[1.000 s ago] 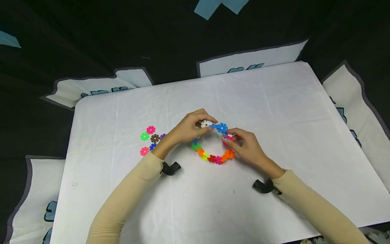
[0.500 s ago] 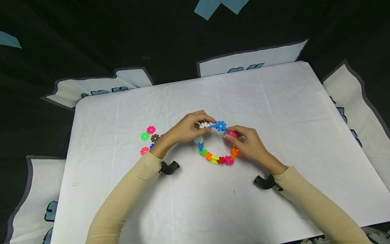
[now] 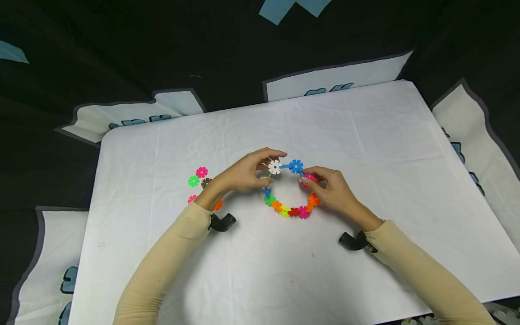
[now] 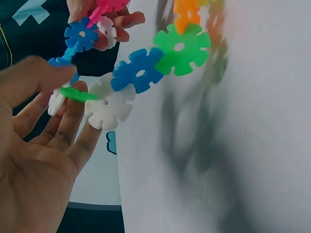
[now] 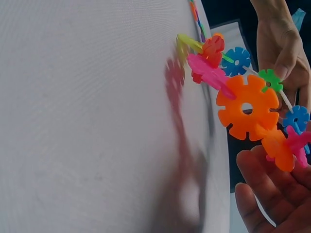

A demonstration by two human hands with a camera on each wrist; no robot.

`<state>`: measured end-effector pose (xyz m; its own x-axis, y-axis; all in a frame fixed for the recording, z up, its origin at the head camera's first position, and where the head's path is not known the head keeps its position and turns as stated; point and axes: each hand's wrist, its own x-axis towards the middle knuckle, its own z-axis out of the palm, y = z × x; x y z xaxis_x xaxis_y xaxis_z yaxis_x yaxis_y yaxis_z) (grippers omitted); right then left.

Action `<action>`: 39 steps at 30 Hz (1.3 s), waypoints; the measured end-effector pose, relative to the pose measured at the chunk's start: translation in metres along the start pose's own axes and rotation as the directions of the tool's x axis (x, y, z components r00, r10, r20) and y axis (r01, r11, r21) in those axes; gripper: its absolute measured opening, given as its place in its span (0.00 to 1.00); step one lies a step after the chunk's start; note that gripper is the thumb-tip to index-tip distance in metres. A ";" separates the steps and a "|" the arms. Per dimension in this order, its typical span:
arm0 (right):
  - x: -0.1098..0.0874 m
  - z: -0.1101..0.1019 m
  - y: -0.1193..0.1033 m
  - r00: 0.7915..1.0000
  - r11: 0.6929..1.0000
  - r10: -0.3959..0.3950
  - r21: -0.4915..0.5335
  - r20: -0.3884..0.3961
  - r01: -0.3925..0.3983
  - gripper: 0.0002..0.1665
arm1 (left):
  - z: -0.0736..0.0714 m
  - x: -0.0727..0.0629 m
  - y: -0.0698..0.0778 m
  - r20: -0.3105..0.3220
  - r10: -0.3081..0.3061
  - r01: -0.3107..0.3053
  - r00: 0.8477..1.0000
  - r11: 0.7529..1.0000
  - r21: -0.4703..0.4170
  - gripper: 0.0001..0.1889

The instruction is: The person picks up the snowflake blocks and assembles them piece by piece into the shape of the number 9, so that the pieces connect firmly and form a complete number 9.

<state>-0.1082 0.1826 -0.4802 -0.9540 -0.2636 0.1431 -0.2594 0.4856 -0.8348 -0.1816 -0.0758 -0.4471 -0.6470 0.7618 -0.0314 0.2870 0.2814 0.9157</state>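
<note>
A ring of interlocking plastic snowflake discs [image 3: 294,211] in many colours is held up between both hands. My left hand [image 3: 245,171] is at its upper left, thumb and fingers spread apart around a white disc [image 3: 275,167]; in the left wrist view the fingers lie behind the white and green discs [image 4: 77,94] without a clear pinch. My right hand [image 3: 335,194] pinches a pink disc [image 3: 309,180] at the ring's right side, beside a blue disc [image 3: 296,166]. Orange discs [image 5: 248,108] hang below the right fingers. The lower ring hangs close to the tabletop; contact cannot be told.
Loose discs lie left of the ring, among them a pink disc [image 3: 201,172], a green disc [image 3: 193,181] and a brown disc [image 3: 206,182]; the left forearm hides some. A white cloth covers the table [image 3: 260,271]. Black wrist mounts [image 3: 222,222] stick out from both sleeves.
My left hand has loosened, its thumb and index parting and the white disc turning into fuller view. The ring's lower part swung right, then stayed. My right hand keeps its pinch.
</note>
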 end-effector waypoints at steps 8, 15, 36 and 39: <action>0.000 0.001 0.002 1.000 1.000 0.007 0.006 0.008 -0.007 0.14 | 0.000 0.002 0.000 -0.027 0.026 -0.025 0.999 0.999 0.033 0.31; 0.001 -0.001 0.004 0.999 1.000 0.008 0.015 0.044 -0.008 0.15 | 0.000 0.002 -0.003 -0.033 0.035 -0.034 0.999 0.999 0.037 0.29; -0.001 0.000 0.003 0.992 0.983 -0.092 0.165 0.088 0.077 0.27 | 0.002 0.005 0.000 -0.074 0.064 -0.052 0.995 0.986 0.156 0.26; -0.001 0.000 0.001 0.992 0.983 -0.100 0.163 0.079 0.086 0.26 | 0.004 0.006 0.002 -0.092 0.094 -0.080 0.991 0.987 0.138 0.24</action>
<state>-0.1072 0.1829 -0.4812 -0.9085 -0.3758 0.1829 -0.3122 0.3192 -0.8948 -0.1823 -0.0680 -0.4470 -0.6797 0.7277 0.0917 0.4331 0.2973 0.8509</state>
